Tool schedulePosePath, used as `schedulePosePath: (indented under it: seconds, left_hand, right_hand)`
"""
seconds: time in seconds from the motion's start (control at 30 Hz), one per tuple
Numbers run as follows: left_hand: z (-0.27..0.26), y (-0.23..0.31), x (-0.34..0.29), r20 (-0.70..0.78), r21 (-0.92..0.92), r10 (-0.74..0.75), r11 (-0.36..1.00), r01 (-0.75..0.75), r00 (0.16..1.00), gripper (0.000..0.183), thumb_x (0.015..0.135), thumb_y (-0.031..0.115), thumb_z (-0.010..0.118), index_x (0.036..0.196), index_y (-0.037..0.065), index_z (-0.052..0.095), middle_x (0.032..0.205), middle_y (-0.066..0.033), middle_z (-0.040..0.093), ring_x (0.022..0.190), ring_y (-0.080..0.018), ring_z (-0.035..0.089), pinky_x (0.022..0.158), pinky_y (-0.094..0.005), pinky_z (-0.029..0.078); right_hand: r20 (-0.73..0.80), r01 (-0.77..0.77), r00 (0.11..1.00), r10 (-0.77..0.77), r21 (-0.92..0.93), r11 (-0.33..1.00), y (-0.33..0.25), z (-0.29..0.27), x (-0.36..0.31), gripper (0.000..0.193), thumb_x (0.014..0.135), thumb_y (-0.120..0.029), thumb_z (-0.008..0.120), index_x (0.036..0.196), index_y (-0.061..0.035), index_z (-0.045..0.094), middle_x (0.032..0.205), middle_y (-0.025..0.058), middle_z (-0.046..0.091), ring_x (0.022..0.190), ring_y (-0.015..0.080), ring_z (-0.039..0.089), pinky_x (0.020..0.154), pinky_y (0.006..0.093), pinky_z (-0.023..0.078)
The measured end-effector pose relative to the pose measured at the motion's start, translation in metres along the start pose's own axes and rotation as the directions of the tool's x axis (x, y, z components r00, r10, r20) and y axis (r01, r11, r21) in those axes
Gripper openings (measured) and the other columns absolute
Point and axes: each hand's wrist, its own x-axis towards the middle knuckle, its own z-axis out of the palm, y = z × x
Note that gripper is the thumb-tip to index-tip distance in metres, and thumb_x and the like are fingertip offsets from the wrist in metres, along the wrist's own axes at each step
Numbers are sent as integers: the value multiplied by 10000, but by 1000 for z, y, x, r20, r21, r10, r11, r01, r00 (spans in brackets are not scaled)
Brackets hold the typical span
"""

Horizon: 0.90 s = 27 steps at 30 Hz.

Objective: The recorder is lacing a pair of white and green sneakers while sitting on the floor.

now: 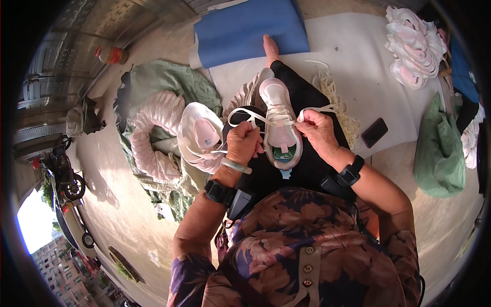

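A white and pale pink sneaker (pixel 276 100) rests on my black-trousered lap, toe pointing away from me. White shoelace (pixel 247 110) runs through its upper eyelets and loops out to both sides. On the left of the shoe, my left hand (pixel 244 141) is closed, its fingers pinching the lace. My right hand (pixel 318 132) pinches the lace at the right edge of the shoe's opening, and a length of it trails off to the right. Inside the shoe, something green shows near the heel.
Left of me, stacked pale shoe uppers (pixel 158 110) lie on a green sack (pixel 171 77). A bundle of cream laces (pixel 337 97) and a black phone (pixel 375 133) are on the right. Farther out are a blue sheet (pixel 250 33), more white uppers (pixel 414 46) and a green bag (pixel 440 153).
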Motion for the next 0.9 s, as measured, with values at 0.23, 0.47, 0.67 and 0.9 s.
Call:
schedulePosePath:
  seconds: [0.23, 0.47, 0.67, 0.9]
  left_hand:
    - [8, -2, 6, -146, 49, 56, 998, -49, 988, 149, 863, 118, 512, 749, 22, 513, 601, -44, 550, 389, -90, 495, 310, -210, 359]
    - [12, -25, 28, -191, 314, 264, 929, -196, 945, 153, 833, 89, 527, 708, 1, 515, 563, -49, 559, 389, -103, 517, 348, -245, 393]
    - [13, -34, 29, -177, 346, 357, 895, -282, 917, 142, 821, 63, 533, 696, -3, 512, 546, -54, 559, 414, -107, 534, 378, -255, 415]
    - [17, -30, 19, -207, 383, 476, 843, -377, 855, 106, 793, 47, 566, 705, 0, 533, 548, -76, 571, 448, -139, 554, 428, -285, 436]
  right_hand:
    - [9, -30, 999, 33, -219, 975, -3, 4, 4, 88, 750, -37, 664, 775, 6, 591, 608, 6, 559, 560, 51, 473, 534, 229, 419]
    - [-46, 22, 998, -34, -232, 973, 5, 6, 3, 175, 735, -34, 684, 734, -19, 510, 613, 4, 558, 546, 52, 477, 517, 222, 409]
    - [-41, 42, 998, -52, -213, 976, 10, 6, 2, 178, 743, -18, 667, 734, -27, 490, 592, -23, 505, 548, 39, 434, 496, 216, 380]
    - [7, 132, 991, -137, -315, 940, 12, 0, 2, 157, 755, -17, 639, 747, -24, 482, 614, 3, 515, 542, 63, 432, 505, 236, 386]
